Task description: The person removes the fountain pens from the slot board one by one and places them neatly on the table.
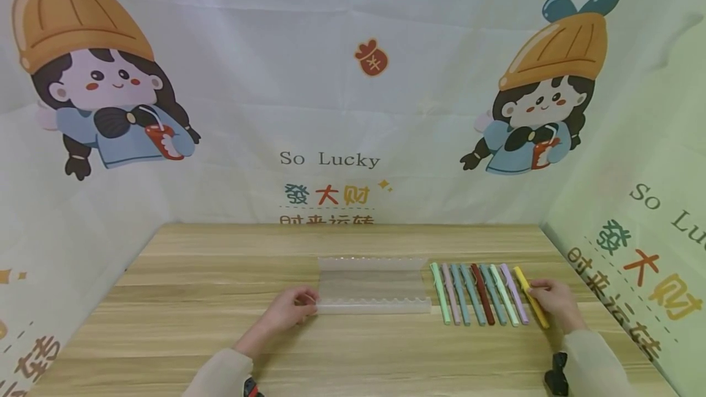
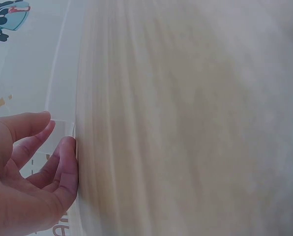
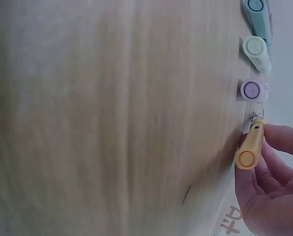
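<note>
My left hand (image 1: 295, 308) holds the left end of a clear plastic pen holder (image 1: 372, 306) with a scalloped edge, lying flat in the middle of the table. In the left wrist view, see-through plastic (image 2: 63, 129) shows between the thumb and curled fingers. To the right, my right hand (image 1: 554, 300) pinches a yellow pen (image 1: 532, 299) at the end of a row. In the right wrist view the thumb is on one side of the yellow pen (image 3: 249, 147), fingers on the other. Beside it lies a light purple pen (image 1: 515, 294).
Several more capped pens lie side by side: white (image 1: 504, 296), dark red (image 1: 482, 294), blue-grey (image 1: 460, 294) and light green (image 1: 439, 293) among them. The wooden table (image 1: 231, 256) meets a printed cloth backdrop (image 1: 342, 97) at the back and sides.
</note>
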Tool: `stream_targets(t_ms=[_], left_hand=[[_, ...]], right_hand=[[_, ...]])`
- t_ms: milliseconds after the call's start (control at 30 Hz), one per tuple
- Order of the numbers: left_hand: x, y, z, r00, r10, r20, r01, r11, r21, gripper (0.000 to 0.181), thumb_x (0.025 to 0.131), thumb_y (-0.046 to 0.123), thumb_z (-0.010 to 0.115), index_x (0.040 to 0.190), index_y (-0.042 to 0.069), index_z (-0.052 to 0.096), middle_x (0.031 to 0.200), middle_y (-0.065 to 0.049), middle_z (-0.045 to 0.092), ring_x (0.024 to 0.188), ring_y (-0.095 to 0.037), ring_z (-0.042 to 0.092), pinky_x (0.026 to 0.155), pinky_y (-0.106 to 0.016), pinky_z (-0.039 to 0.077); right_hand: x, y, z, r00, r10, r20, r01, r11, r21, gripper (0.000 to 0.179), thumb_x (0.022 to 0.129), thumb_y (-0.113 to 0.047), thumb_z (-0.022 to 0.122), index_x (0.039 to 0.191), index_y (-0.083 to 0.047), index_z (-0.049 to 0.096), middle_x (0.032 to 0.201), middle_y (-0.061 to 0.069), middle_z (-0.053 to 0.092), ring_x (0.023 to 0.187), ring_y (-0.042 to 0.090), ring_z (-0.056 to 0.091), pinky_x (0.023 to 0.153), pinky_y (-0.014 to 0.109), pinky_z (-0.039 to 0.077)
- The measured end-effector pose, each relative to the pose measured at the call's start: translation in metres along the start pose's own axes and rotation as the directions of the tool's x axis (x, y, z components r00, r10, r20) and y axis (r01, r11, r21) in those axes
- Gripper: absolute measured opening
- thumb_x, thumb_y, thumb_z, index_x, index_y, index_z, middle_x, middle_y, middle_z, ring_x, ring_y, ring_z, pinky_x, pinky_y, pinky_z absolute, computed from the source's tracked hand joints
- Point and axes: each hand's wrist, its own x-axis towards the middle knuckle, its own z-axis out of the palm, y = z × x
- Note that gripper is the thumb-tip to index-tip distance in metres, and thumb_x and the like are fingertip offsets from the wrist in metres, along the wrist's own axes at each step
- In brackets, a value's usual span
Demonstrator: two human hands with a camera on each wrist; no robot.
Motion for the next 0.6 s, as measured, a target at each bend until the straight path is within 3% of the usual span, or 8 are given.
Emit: stream_targets(t_ms=[300,600], left_hand=[[-0.0008,0.0029,-0.0001,1.0,-0.001,-0.002,0.001,1.0,-0.014,0.013,0.081,0.001,0.058,0.093,-0.003,0.057,0.081,-0.008,0.056,0.064,-0.018,0.051,0.052,-0.032,0.046],[0.0005,0.0006,-0.0002,1.0,-0.013,0.001,0.013,1.0,-0.004,0.013,0.082,0.001,0.058,0.094,-0.003,0.057,0.081,-0.006,0.055,0.065,-0.018,0.051,0.053,-0.03,0.046]], right_hand=[[0.0034,-0.0055,0.0016,1.0,0.012,-0.018,-0.015,0.992,-0.125,0.031,0.082,-0.01,0.052,0.1,0.015,0.054,0.092,0.031,0.055,0.076,0.033,0.053,0.057,0.031,0.044],[0.0026,-0.0088,0.0039,1.0,0.007,-0.028,-0.01,0.993,-0.117,0.03,0.082,-0.011,0.052,0.098,0.014,0.055,0.087,0.025,0.058,0.077,0.034,0.053,0.061,0.032,0.043]])
